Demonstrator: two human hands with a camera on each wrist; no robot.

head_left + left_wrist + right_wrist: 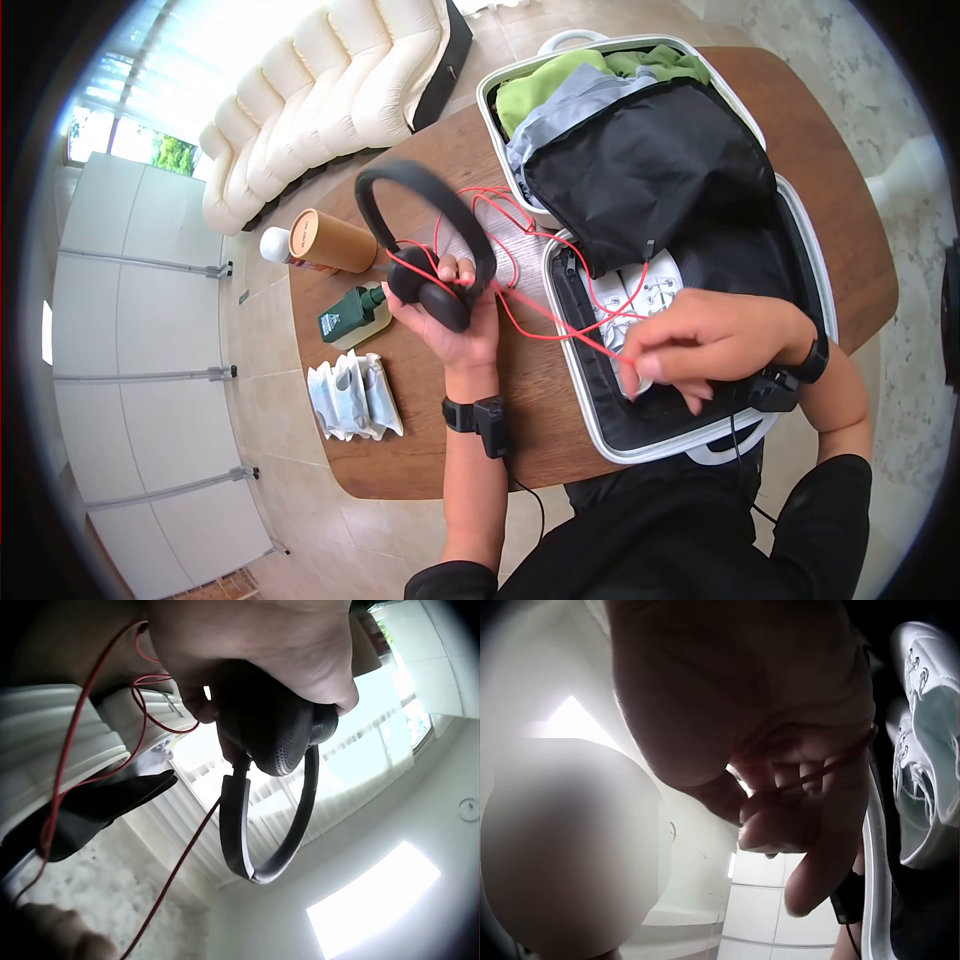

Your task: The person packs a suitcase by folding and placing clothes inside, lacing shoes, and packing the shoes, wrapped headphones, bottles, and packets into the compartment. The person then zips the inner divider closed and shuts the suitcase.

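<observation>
My left hand (462, 330) grips a pair of black headphones (425, 185) by the ear cups, with the headband arching up above the fingers. In the left wrist view the padded ear cup (281, 739) shows just past the palm. A long red cable (540, 336) hangs in loose loops from the headphones across to the right. My right hand (715, 335) pinches the cable between curled fingers, over the open suitcase; the right wrist view shows the red cord (817, 774) crossing its palm. The plug end (649, 248) stands up near the black cover.
White sneakers (655, 280) lie in the near half of the white suitcase (590, 415); its far half holds green and grey clothes (560, 90) under a black cover (650, 150). Left on the wooden table (420, 470) are a cardboard tube (335, 240), a green bottle (350, 315) and tissue packs (355, 395).
</observation>
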